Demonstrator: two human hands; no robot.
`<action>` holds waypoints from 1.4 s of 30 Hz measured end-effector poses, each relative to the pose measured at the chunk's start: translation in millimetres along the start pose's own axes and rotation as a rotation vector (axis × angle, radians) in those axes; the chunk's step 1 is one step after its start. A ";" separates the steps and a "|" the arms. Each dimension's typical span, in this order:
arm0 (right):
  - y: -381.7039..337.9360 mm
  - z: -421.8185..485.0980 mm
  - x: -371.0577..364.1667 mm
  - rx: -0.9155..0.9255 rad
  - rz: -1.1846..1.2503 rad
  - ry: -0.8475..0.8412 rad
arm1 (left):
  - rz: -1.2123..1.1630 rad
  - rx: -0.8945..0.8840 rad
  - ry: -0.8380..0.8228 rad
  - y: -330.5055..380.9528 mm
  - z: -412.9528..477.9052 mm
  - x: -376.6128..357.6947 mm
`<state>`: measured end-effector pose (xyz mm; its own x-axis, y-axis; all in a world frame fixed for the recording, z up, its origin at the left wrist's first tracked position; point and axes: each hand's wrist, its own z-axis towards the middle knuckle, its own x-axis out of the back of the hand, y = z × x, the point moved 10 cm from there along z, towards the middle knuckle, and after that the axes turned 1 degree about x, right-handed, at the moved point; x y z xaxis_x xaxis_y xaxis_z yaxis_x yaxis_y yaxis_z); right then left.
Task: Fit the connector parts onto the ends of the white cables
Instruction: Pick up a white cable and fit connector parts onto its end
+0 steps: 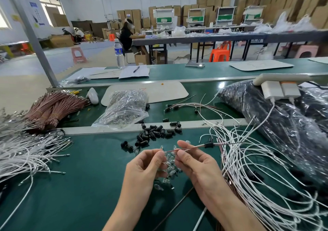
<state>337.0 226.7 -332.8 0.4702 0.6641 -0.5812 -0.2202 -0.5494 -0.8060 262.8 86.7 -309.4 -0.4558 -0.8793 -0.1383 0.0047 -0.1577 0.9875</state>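
A: Hands?
B: Left hand (143, 167) fingers (158, 155) pinch the end of a thin pinkish wire (193, 148). Right hand (197, 165) pinches it just beside. A black sleeve (208, 145) sits on the wire, right of both.
A: Parts?
B: Matte black caps (154, 133) heaped beyond the hands, glassy clear bulbs (170, 161) under them. White cables (248, 168) in loose tangles right and left.
A: Room?
B: Bare green tabletop (79, 186) near left. Grey rail (159, 125) edges it behind the caps.

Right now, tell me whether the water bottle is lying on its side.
No, the water bottle stands upright on the far bench, beside the papers.
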 end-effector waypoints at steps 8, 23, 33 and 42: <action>-4.0 -3.4 -5.7 0.055 -0.151 -0.041 | 0.283 -0.135 -0.026 6.5 -5.2 -6.1; -9.6 -4.6 -6.6 0.093 -0.285 -0.008 | 0.257 -0.046 -0.066 -1.4 -1.4 -7.4; -9.4 -8.2 -13.3 0.095 -0.326 -0.050 | 0.235 -0.080 -0.076 4.9 -1.9 -9.9; -5.6 -11.4 -13.6 0.063 -0.392 -0.079 | 0.310 -0.135 -0.074 11.6 -6.0 -9.9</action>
<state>341.6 214.9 -319.1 0.4625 0.8555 -0.2330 -0.0900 -0.2161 -0.9722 272.8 90.9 -297.0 -0.4778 -0.8604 0.1773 0.2684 0.0491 0.9620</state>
